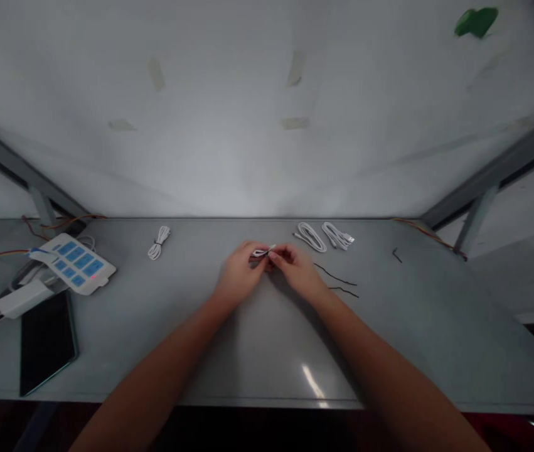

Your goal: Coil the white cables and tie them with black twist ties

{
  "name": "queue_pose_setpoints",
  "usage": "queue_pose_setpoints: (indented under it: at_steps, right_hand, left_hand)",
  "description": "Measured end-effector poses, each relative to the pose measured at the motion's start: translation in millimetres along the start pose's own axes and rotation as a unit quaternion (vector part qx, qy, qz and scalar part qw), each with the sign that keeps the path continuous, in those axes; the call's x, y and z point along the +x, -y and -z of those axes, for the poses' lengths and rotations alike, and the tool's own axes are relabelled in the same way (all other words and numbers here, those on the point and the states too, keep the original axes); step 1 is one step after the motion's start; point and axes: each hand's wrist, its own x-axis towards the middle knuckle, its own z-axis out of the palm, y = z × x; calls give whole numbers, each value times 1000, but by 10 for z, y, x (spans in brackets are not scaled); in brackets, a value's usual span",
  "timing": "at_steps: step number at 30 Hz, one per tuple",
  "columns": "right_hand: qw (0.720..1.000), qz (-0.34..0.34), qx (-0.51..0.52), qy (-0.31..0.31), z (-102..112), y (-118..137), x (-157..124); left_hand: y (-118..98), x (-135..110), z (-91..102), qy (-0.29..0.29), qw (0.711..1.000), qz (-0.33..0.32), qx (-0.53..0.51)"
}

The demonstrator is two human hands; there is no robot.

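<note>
Pinching a small white cable point(261, 252) at mid-table, the left hand point(239, 272) and right hand point(295, 271) both grasp it between their fingertips. Two coiled white USB cables point(311, 237) lie near the hands at 1 o'clock, a bundled white cable point(158, 243) at 10 o'clock, and thin dark wires point(335, 274) at 3 o'clock, all untouched.

Room behind left hand point(238, 273) toward table edge point(267, 402); black wires point(335, 274) just beside right hand point(297, 271); white cables point(311, 237) ahead.
</note>
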Motion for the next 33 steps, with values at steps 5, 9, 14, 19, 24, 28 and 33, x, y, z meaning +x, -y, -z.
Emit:
queue_pose_setpoints:
  at_steps: [5,9,14,19,24,28,33]
  right_hand:
    - [998,-41,47,-24,71,78,19]
    - [987,-88,133,2,66,170,-36]
    - [970,-133,203,20,31,182,-72]
    - [993,-60,90,38,23,220,-93]
    - [981,84,-174,21,45,335,-151]
    - [946,195,-256,37,19,414,-228]
    - [945,213,-248,-13,4,488,-262]
  left_hand:
    - [-79,-17,49,0,999,-16,-28]
    - [-180,-29,115,-17,996,-67,62]
    - [-225,-56,145,-26,987,-139,74]
    - [-209,-95,143,7,993,-106,54]
    - [-197,-67,132,-11,996,58,-74]
    - [-162,-26,113,-33,960,189,-204]
    - [-173,-69,71,105,900,304,-294]
